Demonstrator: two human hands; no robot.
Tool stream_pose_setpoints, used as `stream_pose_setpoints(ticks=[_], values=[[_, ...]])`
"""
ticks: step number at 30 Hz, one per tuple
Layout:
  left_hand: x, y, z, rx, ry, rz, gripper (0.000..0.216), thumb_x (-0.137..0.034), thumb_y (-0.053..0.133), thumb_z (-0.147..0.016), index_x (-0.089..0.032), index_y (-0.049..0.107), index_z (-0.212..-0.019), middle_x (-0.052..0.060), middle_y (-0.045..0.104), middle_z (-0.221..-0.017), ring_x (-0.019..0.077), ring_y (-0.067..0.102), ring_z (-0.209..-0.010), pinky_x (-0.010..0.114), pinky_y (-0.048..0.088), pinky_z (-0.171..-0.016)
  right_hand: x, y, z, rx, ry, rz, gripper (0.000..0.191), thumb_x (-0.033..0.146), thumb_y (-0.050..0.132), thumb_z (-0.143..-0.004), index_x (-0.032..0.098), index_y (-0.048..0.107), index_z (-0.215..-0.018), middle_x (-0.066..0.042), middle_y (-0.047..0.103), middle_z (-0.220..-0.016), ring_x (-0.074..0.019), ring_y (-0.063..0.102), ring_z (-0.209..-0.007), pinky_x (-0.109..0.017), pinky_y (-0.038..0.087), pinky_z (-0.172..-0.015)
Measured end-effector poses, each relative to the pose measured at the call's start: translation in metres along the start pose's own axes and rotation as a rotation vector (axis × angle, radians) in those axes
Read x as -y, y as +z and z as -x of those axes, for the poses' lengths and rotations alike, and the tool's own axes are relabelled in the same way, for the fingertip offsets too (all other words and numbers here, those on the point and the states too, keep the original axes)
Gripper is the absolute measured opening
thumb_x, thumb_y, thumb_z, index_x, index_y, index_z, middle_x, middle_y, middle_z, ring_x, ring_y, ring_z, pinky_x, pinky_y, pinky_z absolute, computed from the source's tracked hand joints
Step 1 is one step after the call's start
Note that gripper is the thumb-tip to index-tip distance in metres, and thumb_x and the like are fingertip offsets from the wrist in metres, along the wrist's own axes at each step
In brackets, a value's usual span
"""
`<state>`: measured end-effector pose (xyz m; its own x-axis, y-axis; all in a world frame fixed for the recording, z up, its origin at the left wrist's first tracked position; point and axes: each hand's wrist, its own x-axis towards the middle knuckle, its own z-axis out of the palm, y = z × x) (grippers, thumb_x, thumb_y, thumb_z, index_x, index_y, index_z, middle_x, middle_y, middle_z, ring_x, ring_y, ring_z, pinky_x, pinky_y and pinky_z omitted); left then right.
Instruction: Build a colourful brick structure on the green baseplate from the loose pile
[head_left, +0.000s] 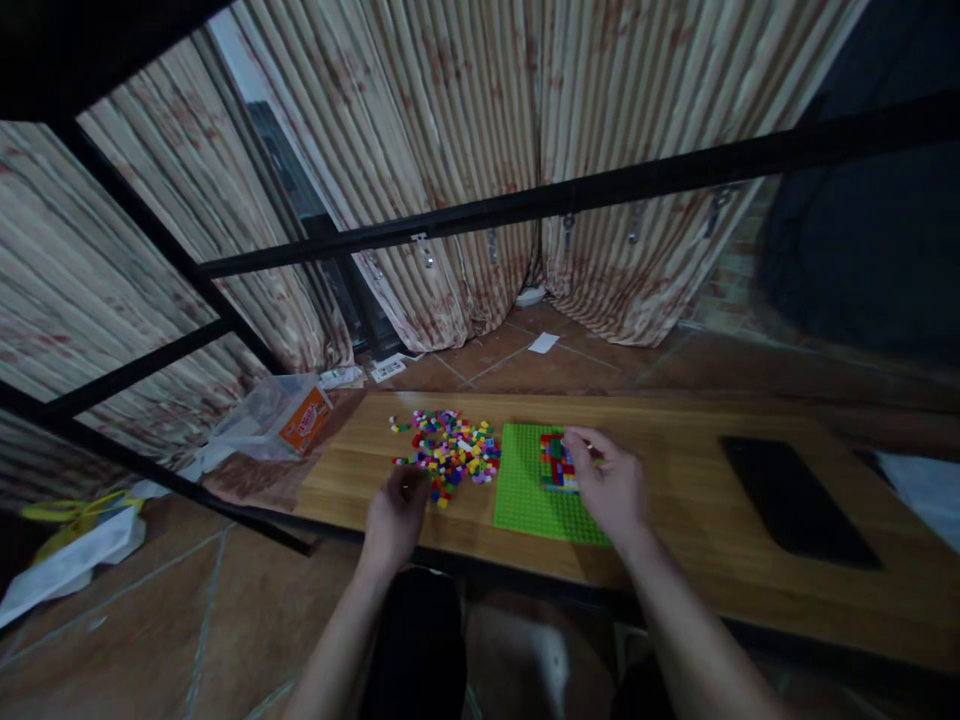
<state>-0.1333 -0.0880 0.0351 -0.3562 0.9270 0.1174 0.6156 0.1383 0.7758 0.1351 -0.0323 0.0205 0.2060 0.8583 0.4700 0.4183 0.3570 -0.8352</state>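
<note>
A bright green studded baseplate (517, 500) lies on the wooden table in front of me. Small toy bricks in red, blue, yellow and green form a patch (556, 465) on it. Over the right side of that patch is my right hand (611, 485), thumb and fingers drawn together at the bricks; what they grip is hidden. To the left of the plate spreads a loose pile of small multicoloured bricks (457, 448). My left hand (396, 515) is at the pile's near left edge, its fingers curled into a pinch, with any brick in them too small to name.
A flat black object (795, 500) lies on the table's (682, 430) right part. A clear plastic box with an orange label (274, 415) stands beyond the left end. A black metal frame bar (480, 212) crosses ahead, before striped curtains (465, 110). White paper (926, 490) is at far right.
</note>
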Motion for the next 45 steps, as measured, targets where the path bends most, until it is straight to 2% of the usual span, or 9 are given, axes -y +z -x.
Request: stream_pose_setpoints(ticks=[5,7,11,16,23,28,34,37,45], values=[[-0.018,0.037,0.048,0.155,-0.020,0.211,0.019,-0.030,0.059,-0.075,-0.018,0.057,-0.091,0.000,0.065,-0.075,0.0144,0.061,-0.064,0.023,0.042,-0.056,-0.046,-0.027,-0.014,-0.198,0.197,-0.055,0.039,0.047,0.056,-0.081,0.013,0.072,-0.094,-0.010,0.074,-0.084,-0.0207,0.066,-0.074,-0.034,0.051,-0.070],[-0.017,0.038,0.063,0.186,-0.027,0.280,0.019,-0.027,0.060,-0.074,-0.018,0.056,-0.091,-0.001,0.064,-0.075,0.0127,0.059,-0.062,0.022,0.041,-0.055,-0.067,-0.041,-0.013,-0.139,0.223,0.124,0.040,0.046,0.050,-0.082,0.014,0.071,-0.092,-0.009,0.073,-0.081,-0.0200,0.065,-0.071,-0.035,0.050,-0.069],[-0.005,0.028,0.079,0.183,-0.081,0.376,0.022,-0.025,0.065,-0.070,-0.017,0.057,-0.090,-0.004,0.058,-0.066,0.0108,0.056,-0.057,0.021,0.039,-0.054,-0.096,-0.077,0.008,-0.057,0.191,0.284,0.024,0.038,0.058,-0.073,0.019,0.071,-0.081,-0.007,0.070,-0.076,-0.0230,0.061,-0.071,-0.041,0.048,-0.075],[-0.007,0.027,0.085,0.168,-0.130,0.502,0.025,-0.024,0.068,-0.063,-0.017,0.058,-0.084,-0.003,0.061,-0.070,0.0120,0.060,-0.064,0.022,0.044,-0.061,-0.103,-0.098,0.041,0.023,-0.023,0.653,0.026,0.029,0.048,-0.082,0.018,0.069,-0.093,-0.014,0.065,-0.103,-0.0278,0.055,-0.098,-0.043,0.041,-0.091],[-0.027,0.045,0.094,0.210,-0.114,0.554,0.029,-0.042,0.067,-0.067,-0.016,0.064,-0.080,0.001,0.065,-0.071,0.0159,0.064,-0.070,0.027,0.051,-0.069,-0.101,-0.090,0.040,0.034,-0.033,0.787,0.029,0.025,0.043,-0.086,0.018,0.068,-0.098,-0.012,0.065,-0.101,-0.0262,0.053,-0.093,-0.040,0.040,-0.085],[-0.038,0.070,0.076,0.247,-0.007,0.481,0.021,-0.035,0.066,-0.072,-0.016,0.067,-0.082,0.004,0.069,-0.079,0.0181,0.066,-0.078,0.030,0.053,-0.076,-0.107,-0.093,0.042,0.021,-0.047,0.758,0.028,0.025,0.044,-0.086,0.019,0.068,-0.097,-0.011,0.065,-0.101,-0.0259,0.054,-0.095,-0.040,0.041,-0.084],[-0.092,0.113,0.020,0.316,0.341,0.283,0.032,-0.010,0.053,-0.077,-0.019,0.067,-0.105,0.006,0.067,-0.106,0.0156,0.064,-0.096,0.031,0.051,-0.089,-0.107,-0.094,0.045,0.006,-0.083,0.690,0.027,0.024,0.045,-0.088,0.018,0.069,-0.096,-0.011,0.066,-0.104,-0.0254,0.055,-0.095,-0.039,0.043,-0.086],[-0.112,0.130,-0.003,0.339,0.493,0.132,0.035,-0.008,0.053,-0.080,-0.021,0.067,-0.109,0.006,0.066,-0.110,0.0166,0.061,-0.101,0.034,0.048,-0.095,-0.106,-0.094,0.045,0.014,-0.070,0.687,0.027,0.024,0.044,-0.089,0.017,0.069,-0.098,-0.012,0.066,-0.107,-0.0261,0.055,-0.098,-0.039,0.044,-0.088],[-0.097,0.156,-0.025,0.331,0.537,-0.016,0.034,-0.007,0.059,-0.075,-0.022,0.071,-0.104,0.003,0.070,-0.101,0.0201,0.056,-0.102,0.039,0.044,-0.098,-0.105,-0.095,0.046,0.014,-0.060,0.609,0.028,0.028,0.043,-0.092,0.017,0.068,-0.097,-0.012,0.066,-0.106,-0.0258,0.057,-0.101,-0.040,0.046,-0.088]])
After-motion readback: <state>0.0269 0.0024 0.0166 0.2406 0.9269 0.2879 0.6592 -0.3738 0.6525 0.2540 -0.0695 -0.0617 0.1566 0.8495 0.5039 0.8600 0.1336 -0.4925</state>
